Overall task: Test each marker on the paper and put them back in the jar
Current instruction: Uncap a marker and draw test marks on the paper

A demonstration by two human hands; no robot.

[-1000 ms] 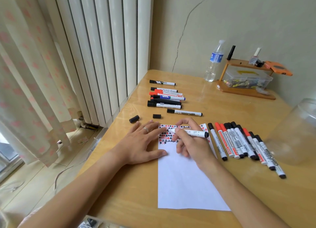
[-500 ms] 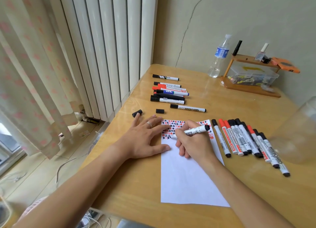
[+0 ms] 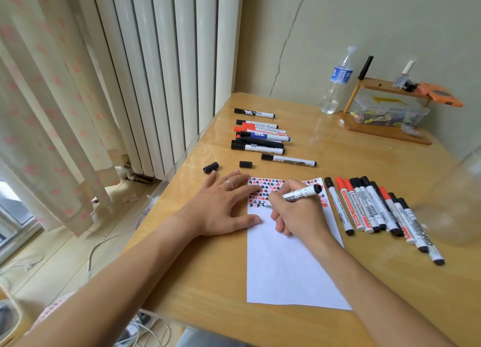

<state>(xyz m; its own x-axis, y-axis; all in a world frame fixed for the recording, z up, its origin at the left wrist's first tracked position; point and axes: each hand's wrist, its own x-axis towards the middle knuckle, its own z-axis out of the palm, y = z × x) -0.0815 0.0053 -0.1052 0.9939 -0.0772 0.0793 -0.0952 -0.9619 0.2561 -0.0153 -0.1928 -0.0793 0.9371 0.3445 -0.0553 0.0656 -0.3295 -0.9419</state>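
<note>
The tabletop [image 3: 338, 148] carries the whole job, and the sheet of paper [image 3: 286, 263] lies flat on it in front of the person, its far end covered with rows of small black and red test marks [image 3: 263, 190].

Since a second ago the whiteboard marker [image 3: 302, 193] has swung from lying nearly level across the knuckles to a writing slant, its tip now down at the left end of the lowest row of marks. I judge from this that one more marker is being tried on the paper just now, and that nothing has yet gone back into the jar [image 3: 453, 200], which is seen only as a clear blur at the right edge.

To the right of the paper a fanned row of markers [image 3: 377, 211] lies side by side; farther off a second cluster of markers [image 3: 260, 138] lies near the radiator side. Which set is already tested I cannot tell. Two loose black caps [image 3: 210, 167] lie just beyond the left hand.

The left hand [image 3: 221, 208] lies flat with straight, spread fingers, the fingertips pressing the paper's left edge. The right hand [image 3: 299, 216] grips the marker, its fingers [image 3: 277, 197] curled round the barrel near the tip while the black end sticks out past the hand to the right.
</note>
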